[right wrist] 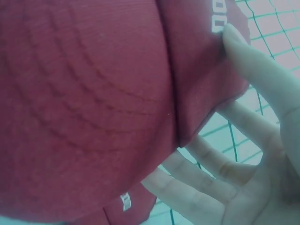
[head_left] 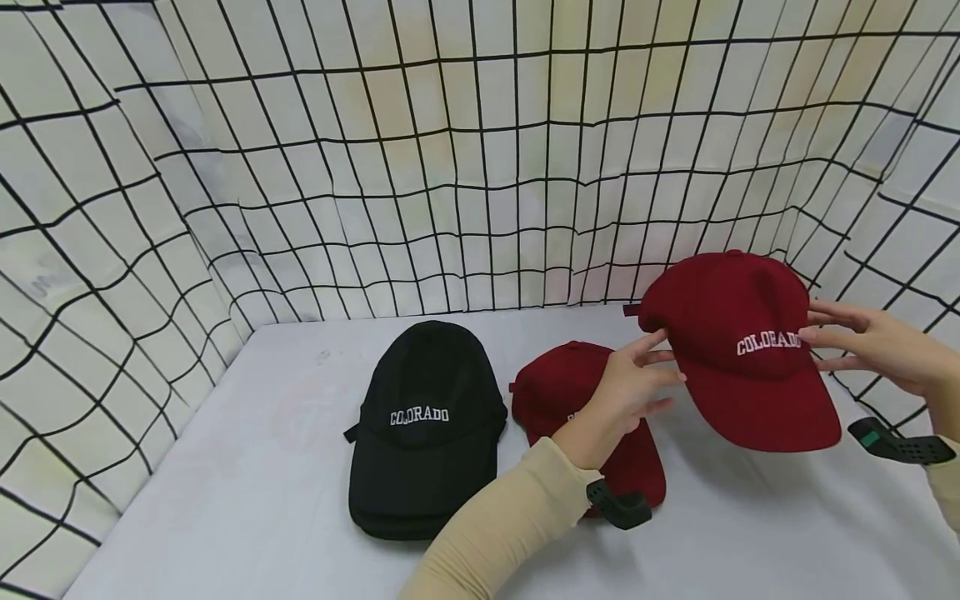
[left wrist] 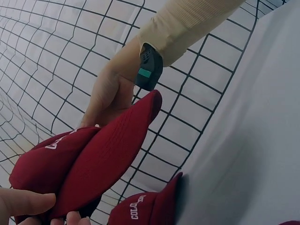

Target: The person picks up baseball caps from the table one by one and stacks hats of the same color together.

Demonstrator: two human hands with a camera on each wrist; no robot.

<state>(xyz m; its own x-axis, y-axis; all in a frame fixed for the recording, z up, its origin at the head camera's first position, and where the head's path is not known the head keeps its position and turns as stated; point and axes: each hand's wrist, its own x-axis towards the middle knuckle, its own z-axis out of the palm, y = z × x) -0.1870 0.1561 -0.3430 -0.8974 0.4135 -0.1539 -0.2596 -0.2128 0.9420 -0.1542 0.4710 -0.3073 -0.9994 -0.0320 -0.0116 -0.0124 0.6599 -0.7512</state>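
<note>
A dark red baseball cap (head_left: 735,325) with white COLORADO lettering is held up off the table, its brim tilted down toward the front. My right hand (head_left: 873,342) grips its right side, the thumb on the front near the lettering and the fingers behind the edge. At the cap's left side, my left hand (head_left: 633,387) pinches the edge near the brim; its thumb (left wrist: 30,201) shows in the left wrist view. A second red cap (head_left: 562,379) lies on the table, partly hidden behind my left forearm. To its left sits a black COLORADO cap (head_left: 427,425).
Black wire grid (head_left: 517,167) with pale sheeting behind it encloses the white table (head_left: 247,467) at the back and both sides. The right grid wall stands close to my right hand. Below the held cap, the left wrist view shows another red cap (left wrist: 140,208).
</note>
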